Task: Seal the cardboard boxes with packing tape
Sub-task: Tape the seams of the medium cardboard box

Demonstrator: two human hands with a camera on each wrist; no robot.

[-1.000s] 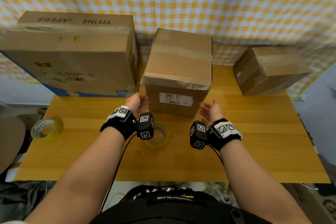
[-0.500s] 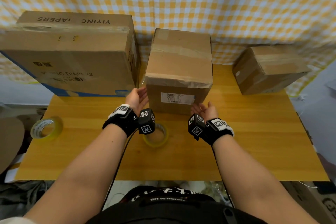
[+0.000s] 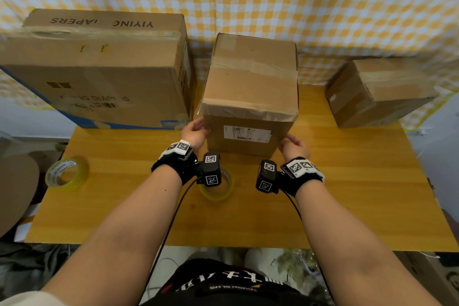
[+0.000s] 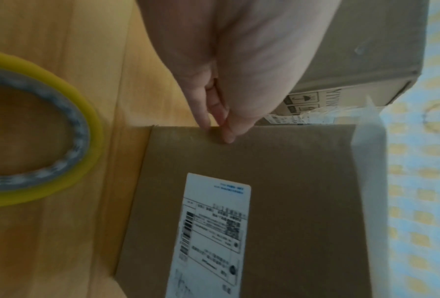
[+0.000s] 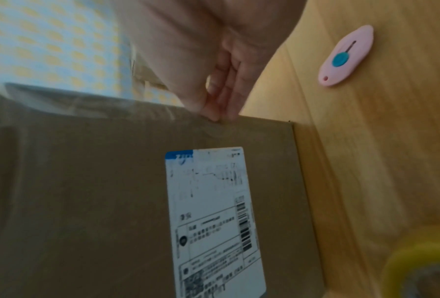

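Fingers [image 4: 215, 113] of our left hand [image 3: 195, 131] curled round the near left edge of the middle box [image 3: 250, 97], and those of our right hand [image 3: 293, 146] curled round its near right edge, so both hands held the box from the sides. It stood on the table [image 3: 347, 181] between the big box [image 3: 99, 69] and the small box [image 3: 377, 92], with tape across its top. We judged this a positioning step: we were gripping the box to turn or pull it toward us before taping. Next we would need a firm, even pull, then a free hand for the roll [image 3: 216, 186] lying just in front of the box. From the head view we saw a second roll [image 3: 67, 172] at the far left. Only our right wrist view showed the pink cutter [image 5: 346, 56] beside the box; our left wrist view showed loose film at the box's top edge.
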